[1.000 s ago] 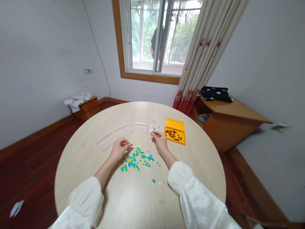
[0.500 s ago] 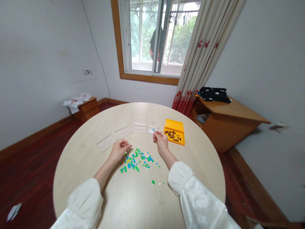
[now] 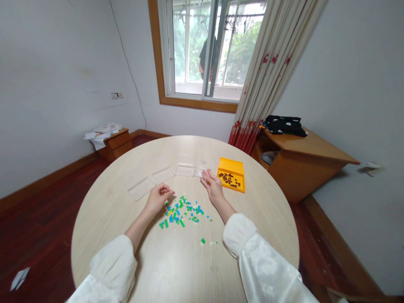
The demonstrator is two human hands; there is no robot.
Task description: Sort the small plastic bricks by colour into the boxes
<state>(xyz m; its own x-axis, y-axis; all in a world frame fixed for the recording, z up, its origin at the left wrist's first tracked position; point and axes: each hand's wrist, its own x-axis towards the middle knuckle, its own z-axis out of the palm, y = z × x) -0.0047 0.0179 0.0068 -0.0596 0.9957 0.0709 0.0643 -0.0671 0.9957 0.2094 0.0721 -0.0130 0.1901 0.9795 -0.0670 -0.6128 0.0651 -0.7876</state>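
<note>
My left hand point(image 3: 158, 198) hovers at the left edge of a loose pile of small green, blue and yellow pieces point(image 3: 177, 215). Its thumb and fingertips are pressed together, and whatever they may hold is too small to make out. Beside the small clear box point(image 3: 199, 171) is my right hand point(image 3: 213, 187), with fingers stretched and apart and no piece visible in them. The yellow case point(image 3: 240, 186), lid raised, stands just right of that hand with dark brown pieces point(image 3: 227, 180) inside.
Three larger clear trays, the left one point(image 3: 140, 189), a middle one point(image 3: 163, 174) and another point(image 3: 184, 170), curve across the round table point(image 3: 176, 269). A few stray pieces point(image 3: 203, 241) lie nearer me. A side cabinet point(image 3: 312, 145) stands beyond the table's right edge.
My right hand's pinch has opened beside the small clear box, and the small blue piece at its fingertips no longer shows. My left hand stays in place.
</note>
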